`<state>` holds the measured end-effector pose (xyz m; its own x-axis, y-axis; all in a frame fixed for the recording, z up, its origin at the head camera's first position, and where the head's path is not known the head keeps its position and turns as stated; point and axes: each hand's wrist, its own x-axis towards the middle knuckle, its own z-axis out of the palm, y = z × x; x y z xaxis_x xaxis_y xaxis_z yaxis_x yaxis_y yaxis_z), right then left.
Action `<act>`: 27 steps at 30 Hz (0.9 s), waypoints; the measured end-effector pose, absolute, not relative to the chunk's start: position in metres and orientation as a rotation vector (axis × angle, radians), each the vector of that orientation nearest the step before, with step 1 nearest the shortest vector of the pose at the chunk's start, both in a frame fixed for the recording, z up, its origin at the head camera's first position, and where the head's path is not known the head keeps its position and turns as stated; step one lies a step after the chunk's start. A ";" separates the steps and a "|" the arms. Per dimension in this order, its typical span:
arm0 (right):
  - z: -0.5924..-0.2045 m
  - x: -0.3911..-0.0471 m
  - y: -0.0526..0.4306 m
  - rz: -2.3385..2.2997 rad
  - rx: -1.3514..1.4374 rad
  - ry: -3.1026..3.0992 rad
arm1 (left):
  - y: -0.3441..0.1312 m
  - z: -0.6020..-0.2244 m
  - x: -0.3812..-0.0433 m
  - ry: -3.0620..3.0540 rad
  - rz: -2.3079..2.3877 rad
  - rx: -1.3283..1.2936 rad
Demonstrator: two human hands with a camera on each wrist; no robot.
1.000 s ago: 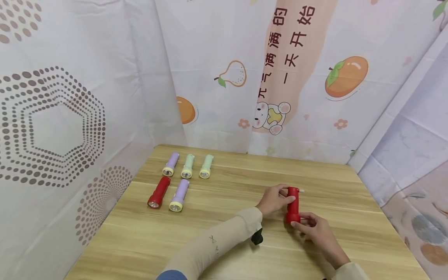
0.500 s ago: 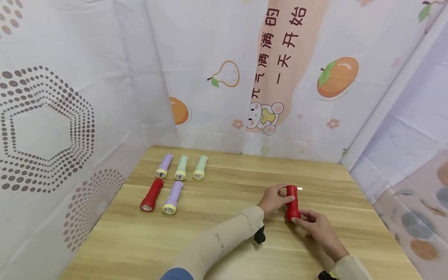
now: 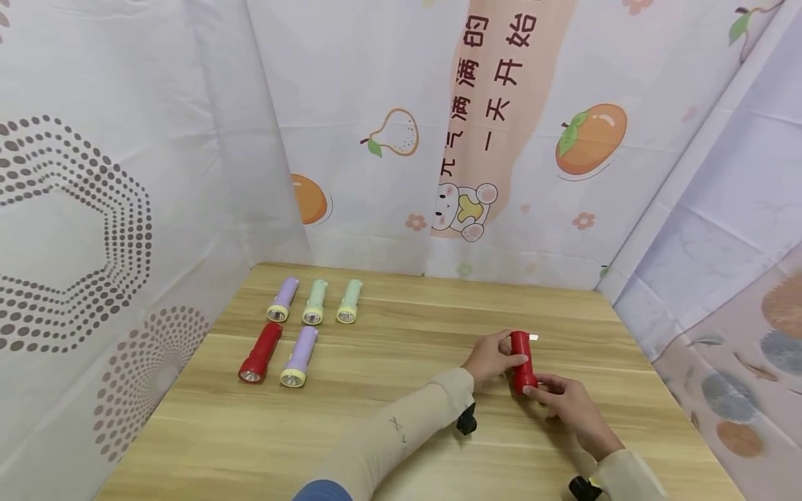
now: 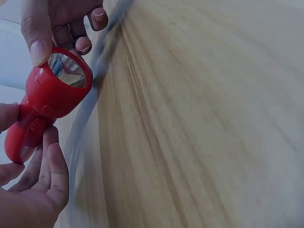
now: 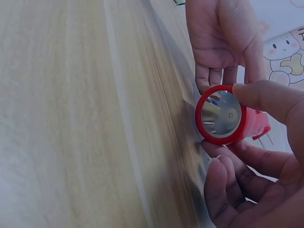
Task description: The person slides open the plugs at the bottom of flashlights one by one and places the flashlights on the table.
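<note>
Both hands hold one red flashlight point(image 3: 522, 362) over the right half of the table. My left hand point(image 3: 491, 358) grips its body near the tail, thumb on one side and fingers on the other. At the lamp end, my right hand point(image 3: 567, 407) pinches the head between thumb and fingers. Metal prongs point(image 5: 266, 138) stick out sideways from the tail in the right wrist view. The clear lens and shiny reflector point(image 5: 221, 114) face the right wrist camera. A ribbed switch point(image 4: 39, 125) shows on the body in the left wrist view.
On the table's left side lie another red flashlight point(image 3: 260, 353), two purple ones, the nearer purple flashlight point(image 3: 299, 356) beside it, and two green ones, including a green flashlight point(image 3: 349, 301). Printed curtains point(image 3: 351, 229) hang behind the wooden table point(image 3: 401, 320) and along its sides.
The head view has swung slightly right, so the scene slides left. Both hands keep their hold on the red flashlight, whose body leans a little more in the head view.
</note>
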<state>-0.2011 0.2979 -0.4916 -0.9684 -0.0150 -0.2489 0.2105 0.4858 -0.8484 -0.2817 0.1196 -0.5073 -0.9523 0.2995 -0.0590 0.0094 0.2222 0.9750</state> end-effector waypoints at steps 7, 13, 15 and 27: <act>-0.492 -0.204 0.302 -1.469 0.135 2.506 | 0.129 -0.507 -0.287 2.216 1.815 0.258; -0.491 -0.209 0.302 -1.474 0.137 2.486 | 0.130 -0.505 -0.288 2.201 1.836 0.240; -0.491 -0.209 0.304 -1.478 0.139 2.482 | 0.131 -0.507 -0.288 2.205 1.837 0.245; -0.488 -0.214 0.303 -1.515 0.112 2.439 | 0.133 -0.516 -0.297 2.286 1.772 0.259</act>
